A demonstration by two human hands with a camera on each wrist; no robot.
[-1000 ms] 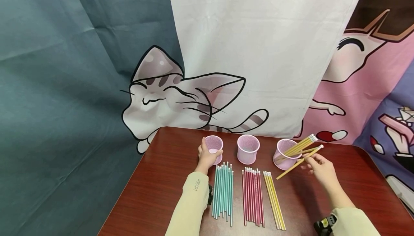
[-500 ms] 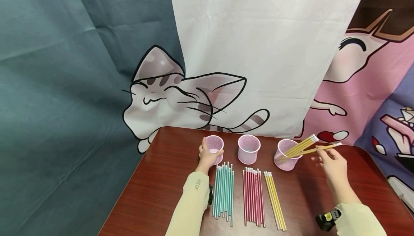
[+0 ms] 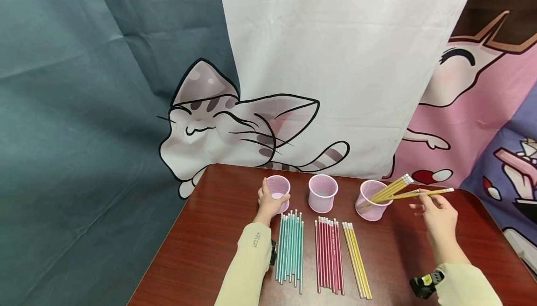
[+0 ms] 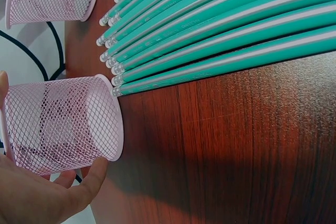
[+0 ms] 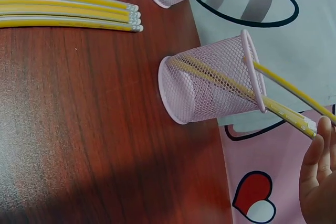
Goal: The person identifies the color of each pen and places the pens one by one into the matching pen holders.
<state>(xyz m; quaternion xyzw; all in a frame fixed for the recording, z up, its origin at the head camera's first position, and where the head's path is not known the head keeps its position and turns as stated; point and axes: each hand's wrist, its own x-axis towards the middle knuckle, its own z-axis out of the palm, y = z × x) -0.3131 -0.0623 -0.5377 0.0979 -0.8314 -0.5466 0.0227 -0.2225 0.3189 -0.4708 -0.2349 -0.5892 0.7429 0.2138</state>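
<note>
My left hand (image 3: pixel 269 202) grips the left pink mesh pencil cup (image 4: pixel 63 121), its thumb and fingers on opposite sides. Teal pencils (image 3: pixel 289 250) lie in a row with their eraser ends close by that cup's base. Between the fingertips of my right hand (image 3: pixel 439 215) is a yellow pencil (image 3: pixel 441 191), pinched near its eraser end. It slants down toward the right pink mesh cup (image 3: pixel 370 212). In the right wrist view the pencil's (image 5: pixel 294 90) far end is at the cup's rim. Several yellow pencils (image 3: pixel 394 187) lean in this cup, erasers outward.
A third pink mesh cup (image 3: pixel 321 202) stands between the other two. Dark pink pencils (image 3: pixel 329 254) and several yellow pencils (image 3: pixel 357 261) lie in rows on the brown table (image 3: pixel 201 240). A cartoon-printed cloth (image 3: pixel 335 63) hangs behind the table's back edge.
My right hand has moved right with the yellow pencil. The pencil has swung from pointing down at the table to nearly level, pointing toward the right cup. The left hand stays on its cup.
</note>
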